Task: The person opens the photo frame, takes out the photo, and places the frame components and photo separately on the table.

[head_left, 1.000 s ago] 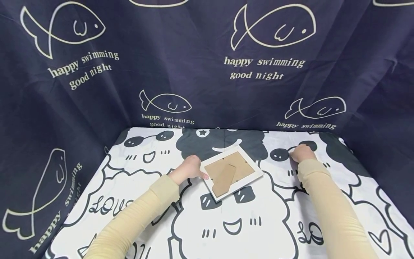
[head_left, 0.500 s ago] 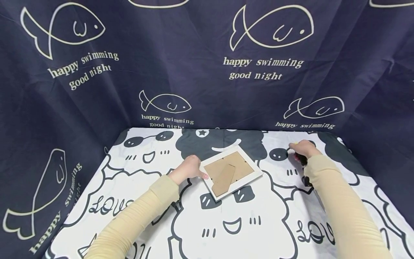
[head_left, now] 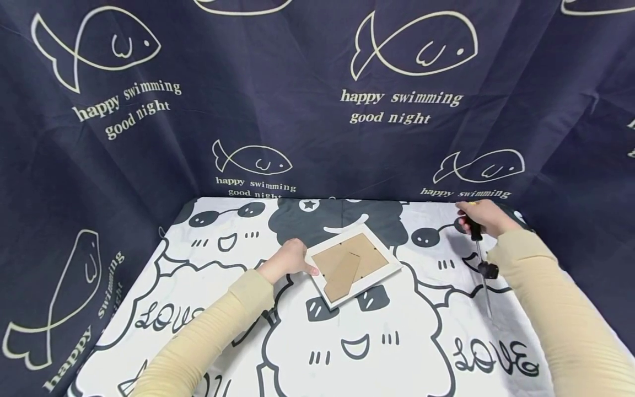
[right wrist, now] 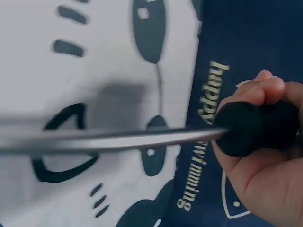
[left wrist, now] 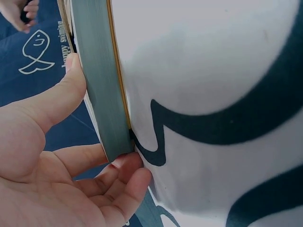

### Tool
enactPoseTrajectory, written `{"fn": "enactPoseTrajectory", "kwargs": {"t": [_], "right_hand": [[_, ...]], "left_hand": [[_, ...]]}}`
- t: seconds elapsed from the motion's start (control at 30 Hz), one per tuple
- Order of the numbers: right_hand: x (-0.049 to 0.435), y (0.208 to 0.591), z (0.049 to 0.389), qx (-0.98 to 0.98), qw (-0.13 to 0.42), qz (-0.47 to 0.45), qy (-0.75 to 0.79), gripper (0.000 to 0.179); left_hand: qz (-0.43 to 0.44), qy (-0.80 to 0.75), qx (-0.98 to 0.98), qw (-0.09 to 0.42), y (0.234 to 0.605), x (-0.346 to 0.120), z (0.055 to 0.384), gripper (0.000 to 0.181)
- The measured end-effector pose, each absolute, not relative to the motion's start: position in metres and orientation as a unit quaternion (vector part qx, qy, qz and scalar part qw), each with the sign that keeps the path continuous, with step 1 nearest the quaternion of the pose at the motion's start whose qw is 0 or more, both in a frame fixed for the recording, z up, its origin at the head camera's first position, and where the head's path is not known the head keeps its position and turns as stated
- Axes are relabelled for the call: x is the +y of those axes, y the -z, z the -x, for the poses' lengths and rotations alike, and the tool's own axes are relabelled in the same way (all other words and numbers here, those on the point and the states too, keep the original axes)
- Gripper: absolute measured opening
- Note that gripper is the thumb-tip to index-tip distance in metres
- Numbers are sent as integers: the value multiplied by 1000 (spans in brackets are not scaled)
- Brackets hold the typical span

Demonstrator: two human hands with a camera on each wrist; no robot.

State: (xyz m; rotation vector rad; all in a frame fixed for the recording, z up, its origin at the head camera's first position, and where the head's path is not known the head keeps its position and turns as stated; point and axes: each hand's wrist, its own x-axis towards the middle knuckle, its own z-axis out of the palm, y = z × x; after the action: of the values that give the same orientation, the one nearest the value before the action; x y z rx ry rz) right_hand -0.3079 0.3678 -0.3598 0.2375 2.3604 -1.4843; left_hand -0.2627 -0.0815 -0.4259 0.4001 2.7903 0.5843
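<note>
My left hand (head_left: 292, 258) grips the left edge of a white picture frame (head_left: 392, 268), thumb over the edge and fingers at its underside. The frame lies back side up, slanted, showing its brown backing board with a fold-out stand (head_left: 343, 274). In the left wrist view, the thumb and fingers (left wrist: 75, 94) pinch the frame's side (left wrist: 102, 80). At the right, my right hand (head_left: 483, 215) holds a screwdriver (head_left: 477, 234) by its black handle, raised over the cloth. Its long metal shaft (right wrist: 142, 140) points back toward me in the head view and crosses the right wrist view.
A white cloth with black cartoon sheep (head_left: 357, 364) covers the table. Dark blue curtains (head_left: 317, 99) with fish prints stand behind it and on both sides. A small black object (head_left: 488, 270) shows beside the right sleeve, overlapping the screwdriver shaft.
My right hand has risen from the cloth and moved right and back, bringing the screwdriver into sight. My left hand and the picture frame have stayed in place.
</note>
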Motion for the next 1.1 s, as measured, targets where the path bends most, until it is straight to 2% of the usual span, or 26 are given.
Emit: {"fn": "enactPoseTrajectory", "kwargs": {"t": [0.4,0.63,0.87,1.1], "right_hand": [[367,309,306,620,135,-94,767,37],[362,294,297,463,97,-99,875,47],[351,288,284,303,22,-61,951,49],[338,284,270,208,-44,-36,977,34]], "left_hand": [[-129,-207,961,132,427,-83,259,44],[-125,-213,960,131,427,-82,259,44],[-131,-216,959,130,429,-82,262,46],[-126,-225,957,132,426,-81,261,49]]}}
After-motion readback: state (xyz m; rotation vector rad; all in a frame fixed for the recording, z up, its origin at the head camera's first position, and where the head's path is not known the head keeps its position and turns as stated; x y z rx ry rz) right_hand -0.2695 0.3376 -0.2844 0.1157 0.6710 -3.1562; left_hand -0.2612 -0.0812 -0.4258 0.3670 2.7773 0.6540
